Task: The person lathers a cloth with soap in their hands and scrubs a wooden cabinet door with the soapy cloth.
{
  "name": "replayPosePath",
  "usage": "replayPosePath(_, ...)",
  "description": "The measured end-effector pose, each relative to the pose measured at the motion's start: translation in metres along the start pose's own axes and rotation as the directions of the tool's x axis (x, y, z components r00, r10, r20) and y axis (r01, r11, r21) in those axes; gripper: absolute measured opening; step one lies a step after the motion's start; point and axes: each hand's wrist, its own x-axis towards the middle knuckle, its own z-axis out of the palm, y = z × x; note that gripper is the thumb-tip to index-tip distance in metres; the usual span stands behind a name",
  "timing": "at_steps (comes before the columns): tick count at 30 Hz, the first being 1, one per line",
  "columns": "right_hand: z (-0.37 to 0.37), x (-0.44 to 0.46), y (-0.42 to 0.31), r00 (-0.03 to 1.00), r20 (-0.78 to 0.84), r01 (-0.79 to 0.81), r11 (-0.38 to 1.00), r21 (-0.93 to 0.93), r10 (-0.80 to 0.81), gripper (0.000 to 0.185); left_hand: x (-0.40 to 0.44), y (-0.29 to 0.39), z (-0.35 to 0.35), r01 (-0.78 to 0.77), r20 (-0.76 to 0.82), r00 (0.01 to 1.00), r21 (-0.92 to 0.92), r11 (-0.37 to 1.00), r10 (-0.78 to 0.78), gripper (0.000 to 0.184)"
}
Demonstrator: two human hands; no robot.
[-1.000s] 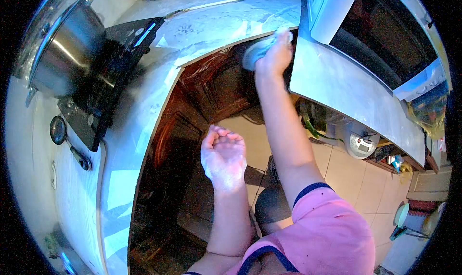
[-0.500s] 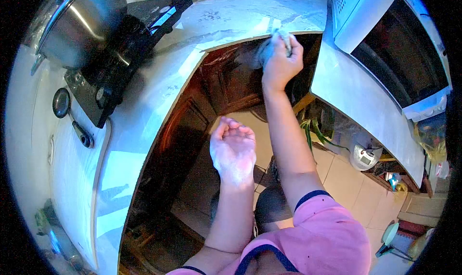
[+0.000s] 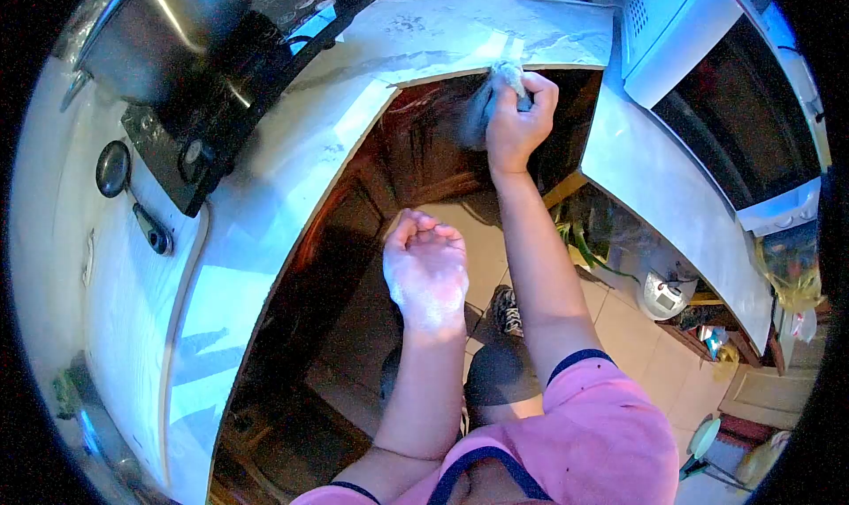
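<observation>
My right hand (image 3: pixel 520 125) is closed around a greyish cloth (image 3: pixel 506 73) at the far edge of the marbled countertop (image 3: pixel 433 41). Part of the cloth hangs below that edge, blurred, in front of the dark wood cabinet (image 3: pixel 424 142). Lower down, my left hand (image 3: pixel 426 271) is held in the air with its palm up. Its fingers are loosely curled and nothing lies in it; the palm is brightly lit and looks whitish.
On the left, a steel pot (image 3: pixel 168 41) stands on a black stove (image 3: pixel 190 138); near it is a black-handled pot lid (image 3: pixel 112 169). At right there is a white microwave (image 3: pixel 676 41). A white kitchen scale (image 3: pixel 661 294) sits on a shelf below the right counter.
My right hand and the cloth have shifted slightly down at the counter edge. The view has tilted a little; my left hand keeps nearly the same pose.
</observation>
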Motion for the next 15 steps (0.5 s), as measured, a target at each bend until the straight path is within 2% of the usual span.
replayPosePath(1, 0.003, -0.005, -0.002, 1.000, 0.004, -0.003, 1.000, 0.001, 0.003, 0.017, -0.001, 0.001, 0.001, -0.003, -0.003, 1.000, -0.002, 1.000, 0.003, 0.005)
replayPosePath(3, 0.016, -0.016, -0.012, 0.989, 0.055, 0.137, 0.990, -0.043, -0.135, 0.018, -0.001, 0.001, 0.003, 0.034, -0.004, 0.999, -0.028, 0.999, -0.034, 0.005)
replayPosePath(4, 0.021, -0.023, -0.020, 0.975, 0.121, 0.185, 0.983, 0.007, -0.185, 0.019, 0.000, 0.000, 0.003, 0.033, -0.004, 0.999, -0.024, 0.999, -0.033, 0.005)
replayPosePath(5, 0.025, -0.031, -0.027, 0.968, 0.177, 0.179, 0.984, -0.001, -0.176, 0.020, 0.001, 0.001, 0.002, 0.019, 0.005, 1.000, -0.018, 1.000, -0.019, 0.005)
replayPosePath(7, 0.031, -0.039, -0.039, 0.926, 0.277, 0.242, 0.966, 0.085, -0.256, 0.019, 0.002, 0.004, 0.002, 0.006, 0.008, 1.000, -0.011, 1.000, -0.006, 0.005)
replayPosePath(8, 0.029, -0.036, -0.039, 0.926, 0.280, 0.241, 0.967, 0.082, -0.255, 0.019, 0.003, 0.004, 0.002, 0.001, 0.003, 1.000, -0.020, 1.000, -0.001, 0.005)
replayPosePath(11, 0.015, -0.019, -0.026, 0.913, 0.284, 0.324, 0.944, -0.061, -0.294, 0.016, 0.001, 0.002, 0.004, 0.002, 0.000, 1.000, -0.034, 0.999, -0.002, 0.004)
replayPosePath(13, 0.002, -0.005, -0.005, 0.976, 0.155, 0.172, 0.980, -0.101, -0.156, 0.016, -0.002, 0.002, 0.005, -0.002, 0.003, 1.000, -0.036, 0.999, 0.002, 0.004)
replayPosePath(15, -0.004, 0.002, 0.002, 0.997, -0.022, -0.076, 0.997, -0.018, 0.076, 0.016, -0.003, 0.002, 0.005, -0.015, 0.030, 0.999, 0.004, 1.000, 0.014, 0.004)
